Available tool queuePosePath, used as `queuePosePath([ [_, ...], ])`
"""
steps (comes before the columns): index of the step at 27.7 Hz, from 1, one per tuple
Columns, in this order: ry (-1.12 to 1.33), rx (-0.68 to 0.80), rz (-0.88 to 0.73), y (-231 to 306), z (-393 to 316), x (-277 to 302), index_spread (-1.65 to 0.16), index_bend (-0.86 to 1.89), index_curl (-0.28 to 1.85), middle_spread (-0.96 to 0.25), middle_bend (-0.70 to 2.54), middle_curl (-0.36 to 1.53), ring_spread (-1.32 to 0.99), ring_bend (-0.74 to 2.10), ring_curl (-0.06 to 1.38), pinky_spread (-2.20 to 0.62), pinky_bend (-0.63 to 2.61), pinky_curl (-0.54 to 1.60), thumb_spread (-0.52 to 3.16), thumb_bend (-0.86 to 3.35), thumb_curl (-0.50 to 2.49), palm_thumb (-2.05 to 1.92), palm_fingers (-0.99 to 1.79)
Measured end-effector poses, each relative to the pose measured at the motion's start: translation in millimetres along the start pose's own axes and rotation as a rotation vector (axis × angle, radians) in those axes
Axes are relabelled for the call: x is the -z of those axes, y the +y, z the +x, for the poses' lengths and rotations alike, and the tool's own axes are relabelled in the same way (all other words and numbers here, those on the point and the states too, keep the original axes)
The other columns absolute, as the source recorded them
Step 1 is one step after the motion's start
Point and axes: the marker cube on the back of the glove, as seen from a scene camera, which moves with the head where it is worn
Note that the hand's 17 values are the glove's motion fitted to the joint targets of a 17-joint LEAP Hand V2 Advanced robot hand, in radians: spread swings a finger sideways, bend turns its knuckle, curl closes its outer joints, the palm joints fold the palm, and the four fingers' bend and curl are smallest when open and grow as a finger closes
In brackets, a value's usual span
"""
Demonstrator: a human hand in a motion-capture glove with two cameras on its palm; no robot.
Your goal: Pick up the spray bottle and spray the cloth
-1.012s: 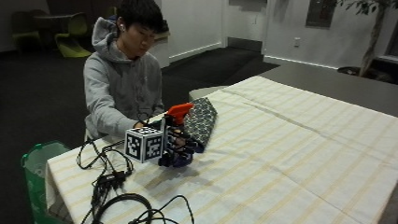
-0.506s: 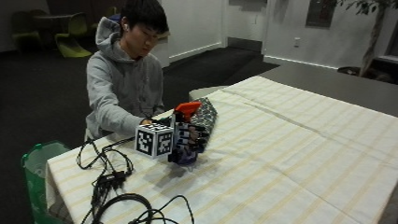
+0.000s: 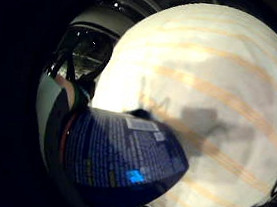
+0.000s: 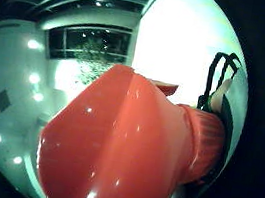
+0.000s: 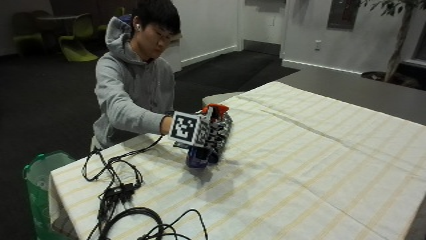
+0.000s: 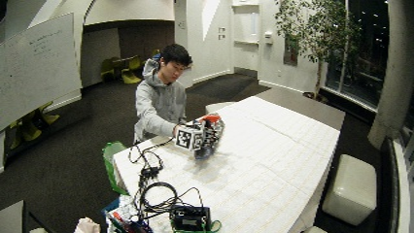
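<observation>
A spray bottle with a dark blue body [image 5: 196,159] and a red spray head [image 5: 214,108] is held nearly upright just above the striped cloth [image 5: 319,160] that covers the table. My gloved right hand [image 5: 217,134] grips its neck and upper body. The little finger side palm view shows the blue printed label [image 3: 122,159] close by, with the bottle's shadow on the cloth [image 3: 205,91] beneath. The red spray head [image 4: 119,147] fills the thumb side palm view. In the wide outside view the bottle [image 6: 206,151] is near the table's corner by the person.
Black cables [image 5: 120,190] lie coiled on the cloth at the near left corner. A green bag [image 5: 36,172] stands beside the table there. A black device [image 6: 187,218] sits at the table's end. A white stool [image 6: 349,187] stands to the right.
My hand has brought the bottle from a tilt to nearly upright and shifted it slightly toward the table's middle.
</observation>
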Motion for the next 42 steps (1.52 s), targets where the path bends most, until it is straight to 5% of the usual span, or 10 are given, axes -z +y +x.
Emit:
queuePosePath([
  [19,0.868,-0.097,-0.444,39.9,-94.0,-60.1,-0.17,0.43,0.48,-0.1,0.49,0.45,-0.16,0.42,0.39,-0.22,0.35,0.36,0.28,-0.03,0.63,1.01,1.35],
  [42,0.954,-0.114,-0.475,63.4,-97.2,-89.0,-0.17,0.42,0.51,-0.1,0.49,0.46,-0.16,0.43,0.4,-0.24,0.36,0.37,0.2,-0.03,0.7,0.98,1.35],
])
